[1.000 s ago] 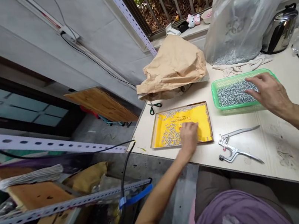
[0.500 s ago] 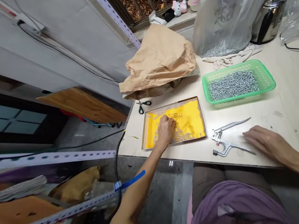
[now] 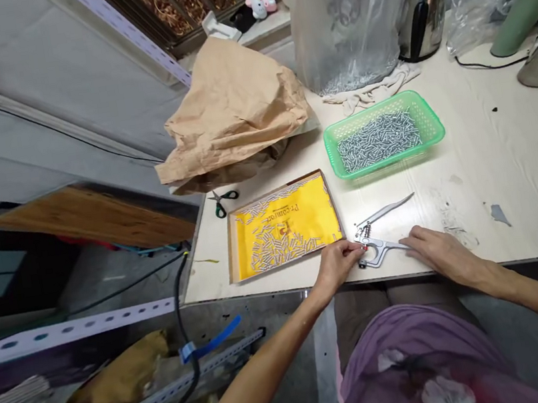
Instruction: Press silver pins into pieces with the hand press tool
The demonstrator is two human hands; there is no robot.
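Lying by the near edge of the wooden tabletop [image 3: 534, 182], head toward 9 and handles splayed toward 2 and 3: C-frame snap pliers [image 3: 381, 247]. Clock taken from there, 12 straight away. Held at the lower handle end by the right hand [image 3: 446, 254], fingers curled over, probably to stop sliding. Met at the head by the left hand [image 3: 333, 267], thumb and fingertips in a narrow pinch; cannot tell if a piece sits between, too small. Parked at 10, just beside the left hand: shallow cardboard tray [image 3: 232, 251] with yellow lining [image 3: 314, 211], metal pins [image 3: 276, 251] heaped toward the near side, likely for short reach. Set at 12, beyond the upper handle: green plastic basket [image 3: 433, 130] of short silver pieces [image 3: 381, 141], probably bulk stock. Left at 10, past the tray: green-handled scissors [image 3: 221, 200].

Watch the table edge at 6, close under both hands, little depth there. Hemmed in toward 10 by the tray wall. More room toward 3, over stained tabletop.
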